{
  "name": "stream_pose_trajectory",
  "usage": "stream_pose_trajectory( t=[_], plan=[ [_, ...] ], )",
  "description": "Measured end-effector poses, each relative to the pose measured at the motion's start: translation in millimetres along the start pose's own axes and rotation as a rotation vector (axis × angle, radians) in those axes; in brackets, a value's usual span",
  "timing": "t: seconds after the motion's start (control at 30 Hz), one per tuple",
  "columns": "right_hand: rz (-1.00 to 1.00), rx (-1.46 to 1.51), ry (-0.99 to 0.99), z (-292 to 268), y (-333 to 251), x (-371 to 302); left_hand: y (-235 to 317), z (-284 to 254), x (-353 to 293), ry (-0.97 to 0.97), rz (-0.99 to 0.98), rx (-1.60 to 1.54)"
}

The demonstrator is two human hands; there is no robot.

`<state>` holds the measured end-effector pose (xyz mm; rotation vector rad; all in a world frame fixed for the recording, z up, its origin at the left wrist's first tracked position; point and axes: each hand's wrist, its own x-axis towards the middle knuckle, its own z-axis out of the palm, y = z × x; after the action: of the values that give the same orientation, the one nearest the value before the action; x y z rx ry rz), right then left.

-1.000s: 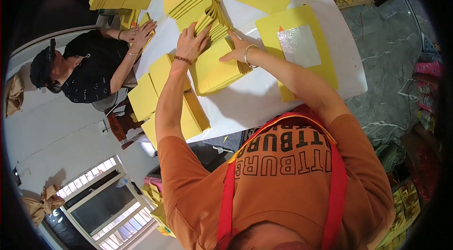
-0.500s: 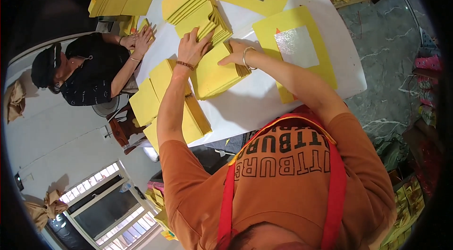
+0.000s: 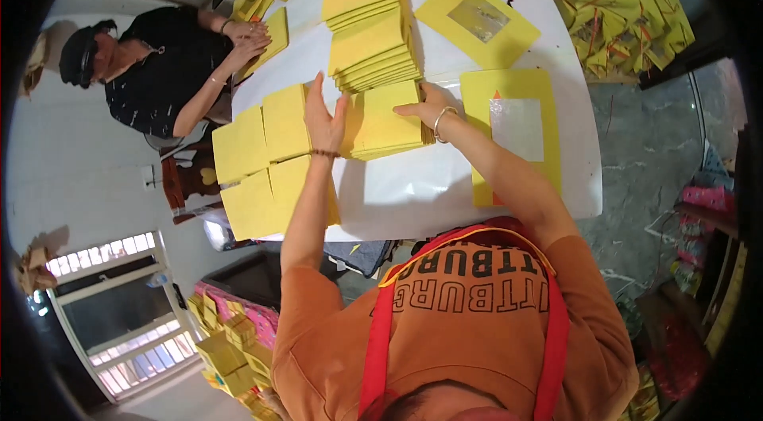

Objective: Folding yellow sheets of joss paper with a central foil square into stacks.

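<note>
A stack of folded yellow paper (image 3: 385, 115) lies between my two hands on the white table. My left hand (image 3: 324, 125) stands open at its left side, fingers stretched away from me and thumb apart, close to the stack's edge. With its thumb on top and its fingers down the right edge, my right hand (image 3: 431, 110) grips the same stack. Taller stacks of folded yellow paper (image 3: 369, 40) stand just beyond it. To the left of my left hand lie several more yellow stacks (image 3: 266, 127), set side by side in two rows.
Two flat yellow sheets with silvery rectangles, one far (image 3: 445, 28) and one near (image 3: 550, 159), lie on the white table (image 3: 397, 206). At the left, a co-worker's hands (image 3: 250, 40) rest on yellow paper. Yellow bundles with red strings (image 3: 608, 16) are piled at the far right.
My left hand has come off the top of the paper to the left side of the near stack. My right hand stays at its right edge. The view has shifted.
</note>
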<state>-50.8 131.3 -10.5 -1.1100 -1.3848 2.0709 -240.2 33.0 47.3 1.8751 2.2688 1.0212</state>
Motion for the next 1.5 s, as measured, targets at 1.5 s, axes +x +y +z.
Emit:
stream_pose_trajectory(
  t=[1.5],
  plan=[
    [-0.818,-1.176,0.109,-158.0,-14.5,-167.7,165.4,56.1,-96.0,-0.178,0.547,-0.302]
  ],
)
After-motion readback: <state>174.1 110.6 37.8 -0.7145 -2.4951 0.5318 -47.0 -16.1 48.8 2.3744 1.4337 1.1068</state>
